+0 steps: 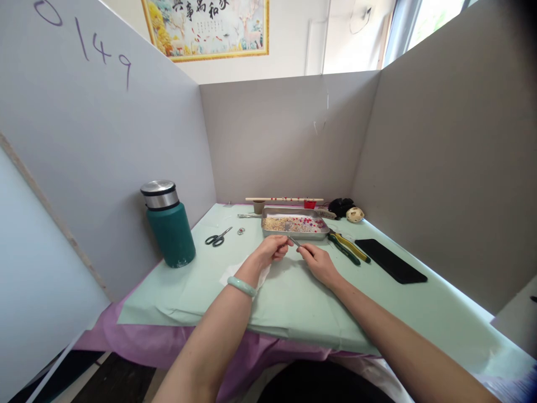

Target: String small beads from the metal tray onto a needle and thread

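Both my hands meet over the green table cover, just in front of a metal tray [268, 230] filled with small beads. My left hand [272, 249] is closed in a pinch, and something tiny seems to sit between its fingertips. My right hand [316, 262] is closed round a thin metal tool [294, 241] whose tip points toward the left fingers. A pale green bangle [241, 286] circles my left wrist. A white tissue [229, 274] lies under my left forearm.
A teal flask [169, 225] stands at the left. Scissors [218, 238] lie beside it, and green-and-yellow pliers [349, 247] and a black phone [390, 260] lie at the right. A wooden stick [284, 199], a small cup and a round object sit at the back. Grey partition walls enclose the table.
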### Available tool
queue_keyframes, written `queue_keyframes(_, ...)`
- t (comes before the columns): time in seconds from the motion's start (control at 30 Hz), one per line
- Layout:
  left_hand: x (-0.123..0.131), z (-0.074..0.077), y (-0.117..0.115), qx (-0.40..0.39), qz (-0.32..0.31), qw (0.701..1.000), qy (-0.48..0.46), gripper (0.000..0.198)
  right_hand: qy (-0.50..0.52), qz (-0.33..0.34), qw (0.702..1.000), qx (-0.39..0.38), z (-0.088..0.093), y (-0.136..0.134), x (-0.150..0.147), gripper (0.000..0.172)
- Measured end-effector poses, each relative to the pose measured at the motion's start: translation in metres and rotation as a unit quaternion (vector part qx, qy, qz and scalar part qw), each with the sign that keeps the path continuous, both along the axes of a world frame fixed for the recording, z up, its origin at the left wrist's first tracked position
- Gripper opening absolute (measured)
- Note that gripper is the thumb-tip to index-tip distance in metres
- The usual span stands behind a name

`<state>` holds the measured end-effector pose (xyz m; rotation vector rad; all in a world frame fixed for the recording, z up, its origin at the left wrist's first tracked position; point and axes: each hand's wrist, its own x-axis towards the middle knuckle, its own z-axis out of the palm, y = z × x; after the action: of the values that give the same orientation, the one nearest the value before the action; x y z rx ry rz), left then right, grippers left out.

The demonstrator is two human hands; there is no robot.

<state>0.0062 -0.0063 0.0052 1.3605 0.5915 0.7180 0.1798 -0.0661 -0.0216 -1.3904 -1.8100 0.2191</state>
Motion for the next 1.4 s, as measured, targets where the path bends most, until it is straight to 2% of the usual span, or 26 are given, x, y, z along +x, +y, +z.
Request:
queue_keyframes(0.37, -0.002, 0.003, -0.002, 0.01, -0.015, 1.0, 0.003, 0.02, -0.014, -0.002, 1.0, 0.006, 0.0, -0.001, 0.0, 0.025)
queue_keyframes(0.67, 0.001, 0.004, -0.007, 0.054, -0.008, 0.998, 0.006, 0.025, -0.024, -0.004, 1.0, 0.015, 0.0, -0.001, 0.0, 0.026)
queue_keyframes(0.9, 0.008, 0.002, -0.005, 0.104, 0.061, 0.992, 0.048, 0.028, -0.039, -0.03, 0.998, 0.03, -0.002, -0.001, -0.002, 0.025)
queue_keyframes(1.07, 0.011, -0.001, 0.0, 0.162, 0.138, 0.973, 0.088, 0.023, -0.043, -0.034, 0.998, 0.03, -0.003, 0.0, -0.002, 0.025)
queue_keyframes(1.17, 0.011, -0.001, 0.002, 0.187, 0.161, 0.964, 0.096, 0.022, -0.044, -0.025, 0.998, 0.028, -0.002, -0.001, -0.002, 0.025)
queue_keyframes(1.4, 0.012, 0.001, -0.001, 0.157, 0.109, 0.977, 0.094, 0.024, -0.05, -0.035, 0.997, 0.037, -0.003, 0.0, -0.002, 0.026)
